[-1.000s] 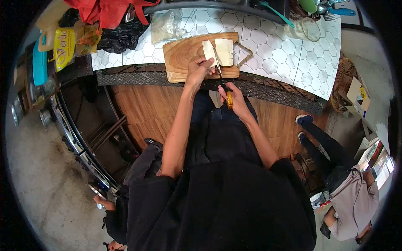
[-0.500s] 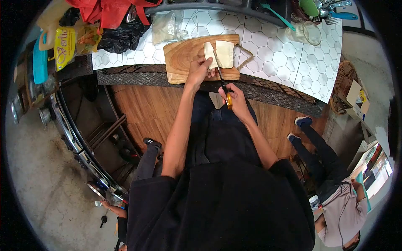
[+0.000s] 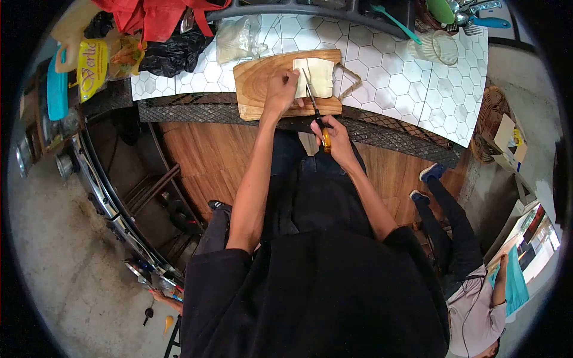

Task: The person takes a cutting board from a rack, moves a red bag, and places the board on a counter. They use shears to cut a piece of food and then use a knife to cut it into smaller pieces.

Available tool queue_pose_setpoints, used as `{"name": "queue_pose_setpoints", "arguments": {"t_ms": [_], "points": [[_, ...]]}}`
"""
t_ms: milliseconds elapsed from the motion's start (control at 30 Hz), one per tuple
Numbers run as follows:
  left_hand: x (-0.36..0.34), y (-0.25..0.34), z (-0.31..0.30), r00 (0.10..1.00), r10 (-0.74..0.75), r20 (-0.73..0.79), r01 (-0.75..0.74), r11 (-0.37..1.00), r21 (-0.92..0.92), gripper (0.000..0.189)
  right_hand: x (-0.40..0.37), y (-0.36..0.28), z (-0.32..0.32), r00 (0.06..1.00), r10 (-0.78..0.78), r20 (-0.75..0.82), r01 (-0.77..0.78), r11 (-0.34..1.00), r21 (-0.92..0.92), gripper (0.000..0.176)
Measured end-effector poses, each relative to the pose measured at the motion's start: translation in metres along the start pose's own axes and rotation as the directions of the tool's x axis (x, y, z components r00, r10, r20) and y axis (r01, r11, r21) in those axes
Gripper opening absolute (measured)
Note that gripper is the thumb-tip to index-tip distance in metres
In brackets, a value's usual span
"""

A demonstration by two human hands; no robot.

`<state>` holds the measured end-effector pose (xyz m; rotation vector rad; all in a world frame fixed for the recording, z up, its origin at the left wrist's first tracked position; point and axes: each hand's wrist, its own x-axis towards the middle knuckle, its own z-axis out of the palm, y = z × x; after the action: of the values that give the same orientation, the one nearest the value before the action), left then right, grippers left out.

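Where the wooden board (image 3: pixel 256 80) lies, the counter (image 3: pixel 388 77) is white hexagon tile.

The left hand (image 3: pixel 280 89) has slid farther up the pale slab (image 3: pixel 321 74)

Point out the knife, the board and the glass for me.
knife (image 3: pixel 311 98): head view, on the blade.
board (image 3: pixel 255 80): head view, on the bare wood at its left.
glass (image 3: pixel 440 46): head view, on its ribbed side.
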<state>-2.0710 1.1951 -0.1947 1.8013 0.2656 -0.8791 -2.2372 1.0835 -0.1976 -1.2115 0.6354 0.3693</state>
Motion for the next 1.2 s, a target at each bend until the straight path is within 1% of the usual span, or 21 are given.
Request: {"name": "queue_pose_setpoints", "arguments": {"t_ms": [33, 67, 133, 167, 233, 300, 367, 433, 567, 633, 700, 833, 933, 1033, 1100, 1200], "points": [[0.003, -0.002, 0.001, 0.999, 0.045, -0.005, -0.044, 0.998, 0.044, 0.035, 0.001, 0.0, 0.001, 1.0, 0.001, -0.001, -0.001, 1.0, 0.005, 0.04], [0.005, -0.004, 0.003, 0.999, 0.046, -0.004, -0.046, 0.998, 0.044, 0.035, 0.001, 0.001, 0.001, 1.0, 0.003, -0.002, -0.003, 1.0, 0.01, 0.041], [0.008, -0.012, 0.008, 0.981, 0.19, -0.049, -0.186, 0.98, 0.076, 0.034, 0.001, -0.002, 0.004, 1.0, 0.007, -0.008, -0.007, 0.999, 0.033, 0.041], [0.009, -0.017, 0.01, 0.98, 0.191, -0.047, -0.187, 0.979, 0.077, 0.034, 0.001, -0.004, 0.006, 1.0, 0.014, -0.013, -0.013, 0.998, 0.059, 0.041], [0.003, -0.019, 0.015, 0.971, 0.216, -0.104, -0.221, 0.975, -0.033, 0.034, 0.001, -0.003, 0.008, 1.0, 0.006, -0.015, -0.005, 0.998, 0.063, 0.041], [0.001, -0.019, 0.016, 0.971, 0.213, -0.112, -0.216, 0.976, -0.018, 0.034, 0.001, -0.004, 0.008, 1.0, -0.002, -0.016, 0.003, 0.998, 0.066, 0.041], [-0.001, -0.017, 0.015, 0.971, 0.206, -0.121, -0.208, 0.978, -0.004, 0.035, 0.0, -0.007, 0.007, 0.999, 0.014, -0.033, -0.014, 1.0, 0.003, 0.042], [0.003, -0.015, 0.013, 0.978, 0.195, -0.077, -0.196, 0.981, -0.003, 0.035, 0.001, -0.008, 0.007, 0.999, 0.011, -0.036, -0.011, 1.0, 0.002, 0.042], [0.005, -0.014, 0.016, 0.983, 0.17, -0.064, -0.167, 0.985, 0.049, 0.036, 0.002, -0.007, 0.009, 0.999, 0.014, -0.044, -0.013, 1.0, 0.025, 0.043], [0.002, -0.014, 0.02, 0.958, 0.263, -0.114, -0.251, 0.962, 0.106, 0.037, 0.002, -0.004, 0.011, 0.999, 0.013, -0.037, -0.011, 0.999, 0.045, 0.042], [-0.001, -0.012, 0.021, 0.964, 0.24, -0.111, -0.23, 0.969, 0.092, 0.037, 0.002, -0.003, 0.011, 0.999, 0.01, -0.032, -0.008, 0.998, 0.061, 0.042], [-0.001, -0.01, 0.022, 0.978, 0.187, -0.088, -0.182, 0.981, 0.06, 0.036, 0.002, 0.0, 0.009, 0.998, -0.008, -0.057, 0.009, 1.0, 0.017, 0.04], [0.002, -0.014, 0.022, 0.978, 0.179, -0.111, -0.172, 0.983, 0.071, 0.035, 0.0, -0.002, 0.014, 0.997, -0.029, -0.075, 0.029, 1.0, -0.008, 0.04], [0.004, -0.018, 0.022, 0.97, 0.215, -0.117, -0.202, 0.973, 0.112, 0.034, 0.005, -0.004, 0.015, 0.997, -0.029, -0.077, 0.03, 0.999, 0.012, 0.04], [0.002, -0.018, 0.024, 0.963, 0.238, -0.122, -0.229, 0.97, 0.083, 0.034, 0.008, -0.005, 0.015, 0.997, -0.006, -0.082, 0.007, 1.0, 0.013, 0.041], [0.001, -0.015, 0.023, 0.972, 0.198, -0.125, -0.19, 0.979, 0.074, 0.034, 0.01, -0.009, 0.018, 0.994, -0.011, -0.108, 0.015, 0.999, 0.029, 0.041]]}}
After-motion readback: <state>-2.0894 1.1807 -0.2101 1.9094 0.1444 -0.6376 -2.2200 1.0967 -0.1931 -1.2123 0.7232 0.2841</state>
